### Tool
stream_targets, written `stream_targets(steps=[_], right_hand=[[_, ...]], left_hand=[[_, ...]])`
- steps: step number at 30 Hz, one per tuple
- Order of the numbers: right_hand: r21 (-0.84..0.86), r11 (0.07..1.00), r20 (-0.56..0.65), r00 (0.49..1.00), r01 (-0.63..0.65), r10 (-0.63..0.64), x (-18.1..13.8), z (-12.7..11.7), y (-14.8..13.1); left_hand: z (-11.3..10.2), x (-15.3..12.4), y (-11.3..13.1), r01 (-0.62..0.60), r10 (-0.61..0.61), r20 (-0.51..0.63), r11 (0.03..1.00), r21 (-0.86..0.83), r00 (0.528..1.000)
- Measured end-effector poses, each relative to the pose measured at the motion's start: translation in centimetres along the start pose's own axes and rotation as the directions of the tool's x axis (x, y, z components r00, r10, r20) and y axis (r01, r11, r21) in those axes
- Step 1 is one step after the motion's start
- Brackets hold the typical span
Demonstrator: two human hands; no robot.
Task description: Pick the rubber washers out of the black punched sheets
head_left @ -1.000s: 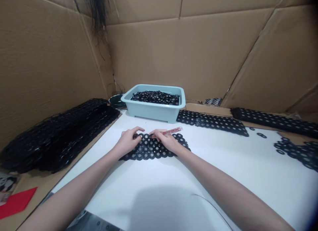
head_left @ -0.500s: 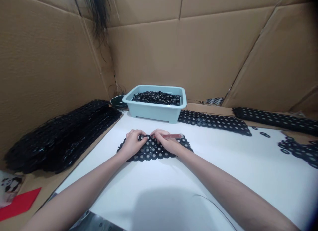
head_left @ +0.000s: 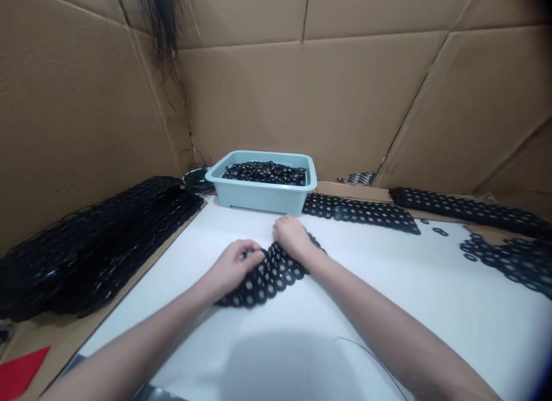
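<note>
A small black mat of joined rings (head_left: pixel 271 277), the white surface showing through its holes, lies tilted and bunched up on the white table. My left hand (head_left: pixel 241 263) is closed on its left part, thumb and fingers pinching the upper edge. My right hand (head_left: pixel 291 235) is closed over the mat's far right part, with its fingers curled down at the edge. The mat is creased between the two hands. The fingertips of my right hand are partly hidden, and the reddish stick it held before is out of sight.
Behind the hands stands a light blue tub (head_left: pixel 263 200) full of black ring pieces. To its right lie a long ring strip (head_left: pixel 362 212), a rolled strip (head_left: pixel 466 208) and a ring sheet (head_left: pixel 513 263). A black strand heap (head_left: pixel 99 240) lies left. Cardboard walls (head_left: pixel 336 102) enclose the table.
The mat has turned, its right end going away from me and its left end nearer. My right hand moved farther away, my left slightly nearer. The reddish stick has gone from sight.
</note>
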State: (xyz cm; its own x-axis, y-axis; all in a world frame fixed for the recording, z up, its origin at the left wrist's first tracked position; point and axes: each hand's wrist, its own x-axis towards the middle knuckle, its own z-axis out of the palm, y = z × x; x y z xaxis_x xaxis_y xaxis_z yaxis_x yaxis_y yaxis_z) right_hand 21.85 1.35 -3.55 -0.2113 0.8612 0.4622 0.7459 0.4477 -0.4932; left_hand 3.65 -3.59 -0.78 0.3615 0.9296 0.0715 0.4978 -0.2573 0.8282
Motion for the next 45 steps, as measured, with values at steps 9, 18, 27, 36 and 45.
stream_targets(steps=[9, 18, 27, 36, 45], right_hand=[[0.447, 0.893, 0.099, 0.995, -0.053, 0.009, 0.4, -2.4, -2.2], [0.572, 0.814, 0.18, 0.984, -0.096, -0.01, -0.3, -0.4, -1.9], [0.532, 0.847, 0.132, 0.988, 0.003, -0.086, -0.8, -0.9, -2.9], [-0.009, 0.96, 0.126, 0.953, 0.278, -0.275, -1.0, 0.2, -3.1], [0.009, 0.99, 0.149, 0.979, 0.142, -0.141, -0.3, -1.0, -2.9]], left_hand=[[-1.7, 2.5, -2.6, -0.053, 0.051, -0.131, 0.999, -0.009, 0.99], [-1.2, 2.7, -2.6, -0.035, 0.039, 0.012, 0.972, -0.234, 0.999], [-1.0, 2.5, -2.3, -0.013, 0.013, -0.003, 0.967, -0.254, 1.0], [0.0, 1.6, -1.6, -0.031, 0.016, -0.098, 0.987, -0.155, 0.995], [-0.2, 1.4, -1.1, 0.006, 0.01, 0.054, 0.956, -0.293, 0.998]])
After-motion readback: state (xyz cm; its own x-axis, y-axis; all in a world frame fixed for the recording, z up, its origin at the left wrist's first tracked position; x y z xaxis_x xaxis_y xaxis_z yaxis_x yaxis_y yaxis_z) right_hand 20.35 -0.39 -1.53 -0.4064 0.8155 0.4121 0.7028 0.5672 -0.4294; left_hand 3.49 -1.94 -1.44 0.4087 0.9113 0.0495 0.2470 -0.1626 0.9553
